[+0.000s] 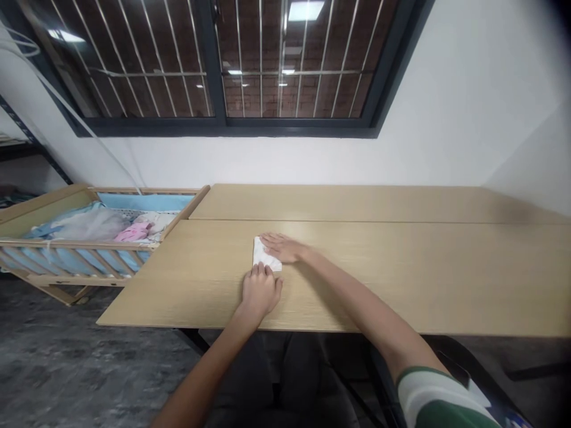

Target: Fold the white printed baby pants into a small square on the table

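A small white sheet, a folded tissue or thin cloth (pixel 264 257), lies flat on the pale wooden table (pixel 379 267). Across its upper right part rests my right hand (pixel 282 246), palm down with the fingers stretched out to the left. My left hand (pixel 262 291) is at the sheet's lower edge, its fingers bent and pressed together on that edge. What lies beneath the left fingertips is hidden.
To the left stands a wooden crib (pixel 102 244) with blue lining and bundled pink and white cloth. A barred window (pixel 223 65) is set in the white wall behind the table. A dark chair (pixel 455 356) is partly under the front edge at right.
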`<state>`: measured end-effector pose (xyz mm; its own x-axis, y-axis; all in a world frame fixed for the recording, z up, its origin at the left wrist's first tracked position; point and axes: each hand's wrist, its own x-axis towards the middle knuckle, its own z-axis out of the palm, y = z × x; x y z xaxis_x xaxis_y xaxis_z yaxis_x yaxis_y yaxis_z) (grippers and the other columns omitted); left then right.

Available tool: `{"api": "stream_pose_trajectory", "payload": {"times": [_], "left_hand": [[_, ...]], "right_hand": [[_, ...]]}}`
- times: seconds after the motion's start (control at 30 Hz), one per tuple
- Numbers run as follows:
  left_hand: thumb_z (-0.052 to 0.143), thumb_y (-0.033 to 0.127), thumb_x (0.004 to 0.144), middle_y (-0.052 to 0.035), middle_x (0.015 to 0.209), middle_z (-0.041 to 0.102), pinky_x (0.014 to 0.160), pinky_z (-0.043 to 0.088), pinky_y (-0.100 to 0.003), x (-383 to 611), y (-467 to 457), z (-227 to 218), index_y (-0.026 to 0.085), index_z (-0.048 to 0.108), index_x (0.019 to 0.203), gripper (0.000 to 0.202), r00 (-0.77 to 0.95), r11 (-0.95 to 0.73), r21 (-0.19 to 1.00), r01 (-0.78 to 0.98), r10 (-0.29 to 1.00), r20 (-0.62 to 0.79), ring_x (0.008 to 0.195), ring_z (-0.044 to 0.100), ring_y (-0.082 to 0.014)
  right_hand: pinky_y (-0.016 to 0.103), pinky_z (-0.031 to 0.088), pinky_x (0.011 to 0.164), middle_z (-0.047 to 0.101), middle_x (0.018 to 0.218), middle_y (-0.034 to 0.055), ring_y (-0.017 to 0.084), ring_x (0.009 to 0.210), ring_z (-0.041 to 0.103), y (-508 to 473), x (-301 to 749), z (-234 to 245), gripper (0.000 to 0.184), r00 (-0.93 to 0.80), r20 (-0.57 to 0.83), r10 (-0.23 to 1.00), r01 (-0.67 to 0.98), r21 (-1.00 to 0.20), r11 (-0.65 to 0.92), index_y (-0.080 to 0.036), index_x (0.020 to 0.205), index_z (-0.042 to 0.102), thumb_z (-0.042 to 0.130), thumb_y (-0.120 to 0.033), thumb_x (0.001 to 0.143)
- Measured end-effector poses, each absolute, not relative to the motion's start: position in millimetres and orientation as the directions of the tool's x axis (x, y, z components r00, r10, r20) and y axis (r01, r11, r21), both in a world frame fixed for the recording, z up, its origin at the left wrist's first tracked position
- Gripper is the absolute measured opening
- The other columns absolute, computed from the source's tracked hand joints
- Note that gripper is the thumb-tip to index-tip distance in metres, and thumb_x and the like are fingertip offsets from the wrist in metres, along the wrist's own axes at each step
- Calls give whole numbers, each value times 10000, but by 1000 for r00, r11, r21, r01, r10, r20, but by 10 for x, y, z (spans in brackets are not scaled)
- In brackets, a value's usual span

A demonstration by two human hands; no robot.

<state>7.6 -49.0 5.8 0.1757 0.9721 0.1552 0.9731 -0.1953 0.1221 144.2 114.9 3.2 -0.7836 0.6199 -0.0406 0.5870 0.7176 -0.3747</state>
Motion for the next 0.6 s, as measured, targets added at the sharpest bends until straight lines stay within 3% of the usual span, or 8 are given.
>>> {"api": "stream_pose_trajectory", "payload": {"times": [0.13,0.2,0.33,0.4,0.47,0.6], "left_hand": [[372,428,1024,-199,1179,695,909,496,-393,-43,-369,147,112,694,1125,462,172,-190,156,969,978,122,1076,669,-300],[344,449,1031,-160,1088,728,866,505,-371,-174,-255,212,155,694,1103,463,143,-162,180,970,983,112,1015,693,-282],[305,486,1027,-244,1187,687,865,507,-428,-421,31,308,77,631,1208,553,-7,-15,210,978,994,106,1091,673,-359],[323,512,1014,-284,1153,688,863,506,-462,-455,145,305,36,646,1159,593,-51,35,224,974,997,63,1068,679,-397],[366,507,1000,-270,1112,709,862,506,-448,-439,204,275,53,664,1117,555,-30,24,247,969,999,18,1041,693,-387],[401,419,993,-212,1160,715,870,486,-369,-445,99,227,123,646,1133,410,78,-79,309,948,997,15,1072,687,-315]], "right_hand": [[374,88,1268,205,1676,128,247,1566,151,1391,1372,37,669,-727,-36,685,663,-296,688,-93,1605,289,332,-466,1050],[400,124,1256,253,1665,146,259,1552,204,1373,1340,44,626,-679,51,733,698,-267,665,-102,1589,328,348,-419,1049],[393,310,1141,525,1473,180,268,1381,450,1239,1340,67,461,-441,267,857,787,-345,512,-145,1418,553,493,-337,1003],[324,395,1022,642,1269,149,231,1201,561,1176,1336,88,311,-369,264,891,792,-413,450,-149,1207,673,591,-301,948],[275,423,920,680,1128,109,193,1054,597,1112,1312,115,202,-339,235,911,795,-446,411,-148,1051,697,643,-281,909],[285,412,848,701,987,78,189,923,600,877,1226,162,208,-246,174,953,819,-488,301,-153,987,677,667,-337,891]]}}
